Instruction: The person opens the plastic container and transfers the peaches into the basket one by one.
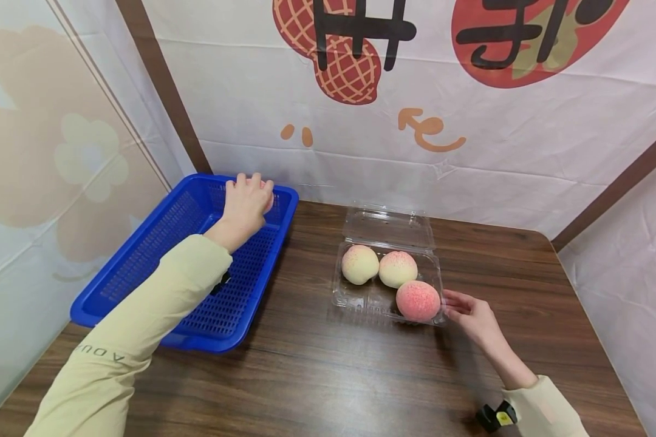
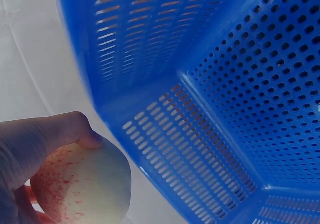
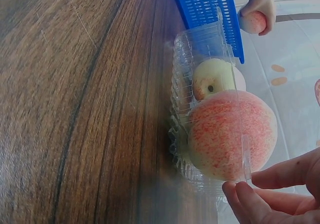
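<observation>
My left hand (image 1: pixel 247 205) grips a pale peach with red speckles (image 2: pixel 87 184), fingers and thumb curled round it. The peach is held up by the far rim of a blue plastic basket (image 1: pixel 273 243); in the head view the hand mostly hides it. On the right, my right hand (image 1: pixel 472 315) pinches the right edge of a clear plastic clamshell box (image 1: pixel 361 301), its lid (image 1: pixel 388 227) folded back. Three peaches sit in the box: a cream one (image 1: pixel 359 264), a pink-topped one (image 1: pixel 398 269) and a redder one (image 1: pixel 418 300) nearest my right hand.
Everything stands on a dark wood-grain table (image 1: pixel 328 376). A printed white cloth (image 1: pixel 240 91) hangs behind the basket and box, with more cloth at both sides. Below the right sleeve shows a black wrist device (image 1: pixel 494 417).
</observation>
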